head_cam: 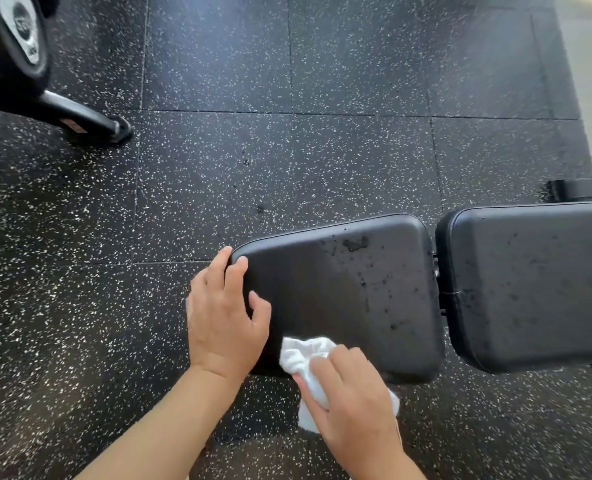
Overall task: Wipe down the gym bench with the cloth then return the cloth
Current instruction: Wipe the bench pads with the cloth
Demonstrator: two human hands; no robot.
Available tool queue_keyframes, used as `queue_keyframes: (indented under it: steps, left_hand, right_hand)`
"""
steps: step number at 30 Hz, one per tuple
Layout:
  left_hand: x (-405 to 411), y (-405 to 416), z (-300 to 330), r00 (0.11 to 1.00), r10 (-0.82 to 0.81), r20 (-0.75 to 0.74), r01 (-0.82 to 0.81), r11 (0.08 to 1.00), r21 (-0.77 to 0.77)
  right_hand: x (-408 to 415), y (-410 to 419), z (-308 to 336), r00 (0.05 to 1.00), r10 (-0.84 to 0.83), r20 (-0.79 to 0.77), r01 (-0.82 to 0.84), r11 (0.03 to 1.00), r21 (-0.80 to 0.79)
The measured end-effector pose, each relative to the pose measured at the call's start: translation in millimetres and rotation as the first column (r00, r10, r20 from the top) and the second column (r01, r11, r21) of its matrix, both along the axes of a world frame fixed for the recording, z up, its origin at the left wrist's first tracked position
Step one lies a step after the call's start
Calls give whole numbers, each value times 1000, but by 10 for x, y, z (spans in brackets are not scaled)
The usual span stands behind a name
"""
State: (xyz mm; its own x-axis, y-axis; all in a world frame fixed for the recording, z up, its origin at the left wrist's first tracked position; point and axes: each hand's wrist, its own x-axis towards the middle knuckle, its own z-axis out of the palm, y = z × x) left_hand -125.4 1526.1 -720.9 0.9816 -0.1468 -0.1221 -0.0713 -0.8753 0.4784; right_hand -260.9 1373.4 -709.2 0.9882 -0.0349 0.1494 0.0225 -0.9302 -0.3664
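Fingers (325, 367) atop cloth (301, 355) on bench (350, 289)

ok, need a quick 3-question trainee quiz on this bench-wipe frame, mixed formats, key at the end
1. True or false: the left hand holds the white cloth.
2. Multiple choice: where is the cloth? A) on the near edge of the seat pad B) on the back pad C) on the rubber floor
3. Fill in: wet spots show on the seat pad and on the ____ pad.

Key
1. False: the right hand grips it; the left hand rests on the seat pad's end.
2. A
3. back
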Motion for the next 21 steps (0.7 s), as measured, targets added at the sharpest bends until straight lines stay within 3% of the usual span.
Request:
queue_keyframes:
  steps: [2, 5, 8, 10, 13, 18, 21]
  left_hand:
    - [82, -8, 33, 997, -73, 25, 73, 997, 26]
    - [117, -121, 32, 990, -132, 56, 132, 991, 15]
    - [56, -176, -38, 988, -97, 122, 94, 995, 35]
    - [37, -173, -86, 984, -104, 147, 98, 994, 46]
    - [43, -170, -106, 981, -105, 165, 97, 994, 60]
    - [38, -175, -127, 978, -111, 176, 98, 992, 80]
    - [34, -182, -140, 975, -117, 190, 103, 991, 81]
  right_hand:
    - [85, -98, 50, 1000, -26, 12, 26, 999, 35]
    - [558, -456, 120, 961, -262, 87, 247, 958, 148]
    - [1150, -826, 86, 878, -442, 183, 415, 894, 168]
    - [1447, -895, 30, 852, -497, 167, 485, 868, 109]
    - [1524, -670, -39, 902, -412, 129, 411, 911, 33]
    - [635, -269, -125, 996, -53, 75, 51, 998, 38]
    - [388, -572, -126, 992, -85, 96, 82, 996, 43]
